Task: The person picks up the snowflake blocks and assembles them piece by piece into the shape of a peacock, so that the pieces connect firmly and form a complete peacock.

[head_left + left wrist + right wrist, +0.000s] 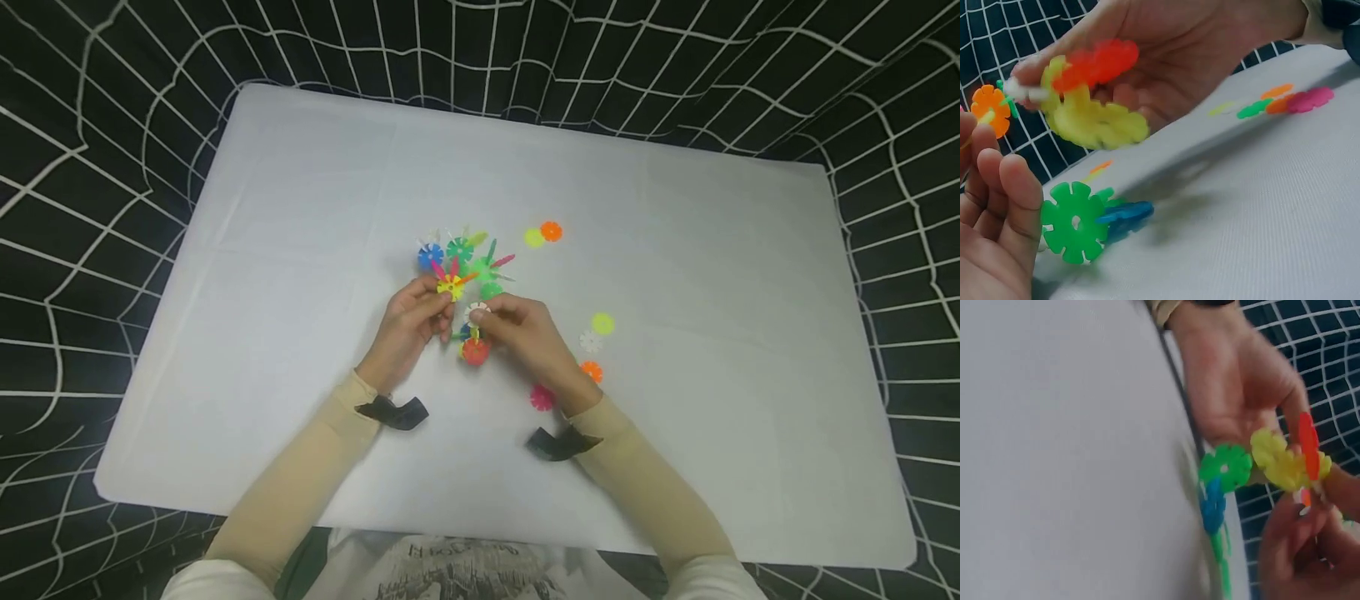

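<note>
A cluster of interlocked plastic snowflake discs [467, 260] lies at the middle of the white table [300, 250]. My left hand [438, 304] curls its fingers at the cluster's near end, by a yellow disc [450, 287]. My right hand [487, 317] pinches a smaller assembly with a white disc [476, 312] and a red disc [475, 351]. In the left wrist view the right hand [1032, 72] holds joined yellow [1094, 122] and red [1094, 62] discs, above a green disc [1072, 222] and a blue disc [1125, 219] beside my left hand [988, 150]. The right wrist view shows the same yellow disc [1279, 464] between both hands.
Loose discs lie right of the hands: yellow-green [534, 238] and orange [551, 231] farther back, then yellow-green [602, 323], white [590, 341], orange [592, 372] and pink [542, 397] by my right wrist. Black netting [90, 208] with white mesh surrounds the table.
</note>
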The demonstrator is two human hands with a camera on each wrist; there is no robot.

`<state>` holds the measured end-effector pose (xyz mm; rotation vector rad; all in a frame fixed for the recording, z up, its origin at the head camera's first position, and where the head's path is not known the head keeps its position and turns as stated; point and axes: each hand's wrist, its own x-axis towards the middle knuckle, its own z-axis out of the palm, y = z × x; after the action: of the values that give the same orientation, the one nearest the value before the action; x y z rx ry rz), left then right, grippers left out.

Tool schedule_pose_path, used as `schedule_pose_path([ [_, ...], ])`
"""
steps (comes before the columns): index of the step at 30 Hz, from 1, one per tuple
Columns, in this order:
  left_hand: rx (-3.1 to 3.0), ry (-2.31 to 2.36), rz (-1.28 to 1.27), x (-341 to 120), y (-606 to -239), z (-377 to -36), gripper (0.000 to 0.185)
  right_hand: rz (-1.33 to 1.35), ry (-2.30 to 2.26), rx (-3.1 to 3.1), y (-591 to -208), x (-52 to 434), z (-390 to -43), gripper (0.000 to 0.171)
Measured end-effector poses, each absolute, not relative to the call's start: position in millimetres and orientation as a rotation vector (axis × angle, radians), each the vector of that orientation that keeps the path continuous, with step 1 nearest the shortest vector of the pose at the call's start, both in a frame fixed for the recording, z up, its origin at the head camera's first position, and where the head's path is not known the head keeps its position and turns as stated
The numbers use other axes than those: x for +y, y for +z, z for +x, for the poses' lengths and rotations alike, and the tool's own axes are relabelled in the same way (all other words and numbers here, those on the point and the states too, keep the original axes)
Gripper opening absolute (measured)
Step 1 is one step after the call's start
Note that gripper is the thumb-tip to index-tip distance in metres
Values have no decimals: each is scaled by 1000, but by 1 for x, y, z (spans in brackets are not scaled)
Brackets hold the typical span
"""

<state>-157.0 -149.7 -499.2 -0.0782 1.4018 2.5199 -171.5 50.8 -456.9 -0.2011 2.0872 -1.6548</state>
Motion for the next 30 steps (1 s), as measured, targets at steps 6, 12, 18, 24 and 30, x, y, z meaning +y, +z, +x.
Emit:
schedule_pose_path([
  [6, 1579, 2519, -40, -143, -500, -155, 6, -542, -1409, 2691, -455, 46, -164, 17],
  [12, 1805, 2493, 1, -136, -493, -151, 8, -896, -1104, 3122, -450, 44, -156, 17],
  [18, 1945, 2445, 92, -128, -486, -145, 11, -1007, -1008, 3203, -445, 43, -154, 17],
  [24, 2121, 2304, 110, -126, -482, -142, 14, -1133, -852, 3240, -441, 43, -154, 23],
  [30, 2111, 2320, 88, -123, -479, -140, 15, -1111, -855, 3179, -434, 42, -149, 19],
])
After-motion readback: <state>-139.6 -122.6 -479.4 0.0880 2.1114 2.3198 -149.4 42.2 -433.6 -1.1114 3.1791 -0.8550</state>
